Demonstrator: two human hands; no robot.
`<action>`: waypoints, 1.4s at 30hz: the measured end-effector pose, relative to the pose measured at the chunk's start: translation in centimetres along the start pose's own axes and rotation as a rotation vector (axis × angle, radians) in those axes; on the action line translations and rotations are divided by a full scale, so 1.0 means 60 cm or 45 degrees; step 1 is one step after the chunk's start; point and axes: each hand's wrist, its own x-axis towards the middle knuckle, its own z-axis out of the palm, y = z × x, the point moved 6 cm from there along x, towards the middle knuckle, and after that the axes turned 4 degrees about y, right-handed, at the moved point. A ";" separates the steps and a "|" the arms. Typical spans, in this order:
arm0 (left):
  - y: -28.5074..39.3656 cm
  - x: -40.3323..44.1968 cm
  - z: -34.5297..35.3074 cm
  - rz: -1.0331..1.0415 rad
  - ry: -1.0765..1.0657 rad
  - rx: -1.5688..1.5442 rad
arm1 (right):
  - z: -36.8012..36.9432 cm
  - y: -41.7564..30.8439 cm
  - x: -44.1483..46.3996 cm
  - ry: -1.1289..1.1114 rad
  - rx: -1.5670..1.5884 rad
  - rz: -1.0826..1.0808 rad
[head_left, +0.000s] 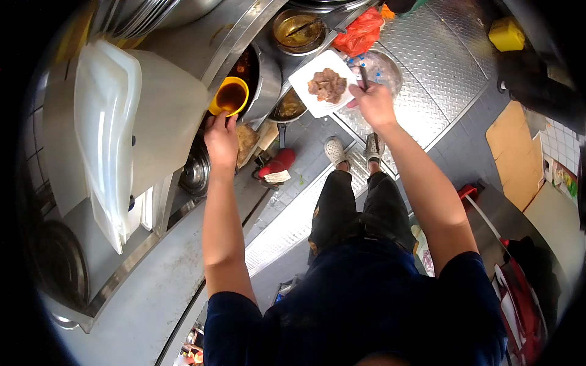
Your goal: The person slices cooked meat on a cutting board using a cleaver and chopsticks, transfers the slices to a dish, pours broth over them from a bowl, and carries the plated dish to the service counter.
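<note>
My left hand (221, 139) is closed on a yellow cup (215, 108) with dark brown liquid inside. The cup hangs over the near side of a tall metal pot (266, 82), which holds dark reddish-brown liquid. My right hand (375, 105) grips the edge of a square white plate (332, 60). Pieces of cooked brown meat (328, 85) lie heaped on the plate's middle. A dark thin handle (364, 75) shows beside the right fingers; whether they hold it too I cannot tell.
A metal bowl (319, 38) of yellowish liquid stands beyond the pot. Below the plate's left side sits a pan (288, 108). A red plastic bag (360, 33) and a clear bag lie ahead. Translucent lids (107, 140) stand at left. The floor is metal tread plate (427, 55).
</note>
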 end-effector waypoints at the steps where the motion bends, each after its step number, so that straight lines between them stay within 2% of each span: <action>1: 0.028 0.000 -0.014 0.034 0.010 -0.040 | 0.008 -0.010 0.001 -0.010 -0.063 -0.034; 8: 0.197 -0.009 -0.049 0.169 -0.012 -0.176 | 0.023 -0.032 -0.005 -0.048 -0.016 -0.092; 12: 0.267 -0.012 -0.033 0.240 -0.197 -0.079 | 0.006 -0.038 -0.020 -0.062 -0.043 -0.150; 17: 0.278 0.003 -0.017 0.415 -0.349 0.142 | 0.018 -0.054 -0.019 -0.051 -0.013 -0.187; 20: 0.307 0.009 -0.017 0.601 -0.352 0.224 | 0.008 -0.054 -0.024 -0.056 0.071 -0.169; 32: 0.390 0.026 -0.024 0.931 -0.382 0.587 | -0.031 -0.054 -0.022 -0.069 0.030 -0.140; 42: 0.407 0.019 -0.051 0.996 -0.331 0.761 | -0.041 -0.043 -0.030 -0.032 0.069 -0.154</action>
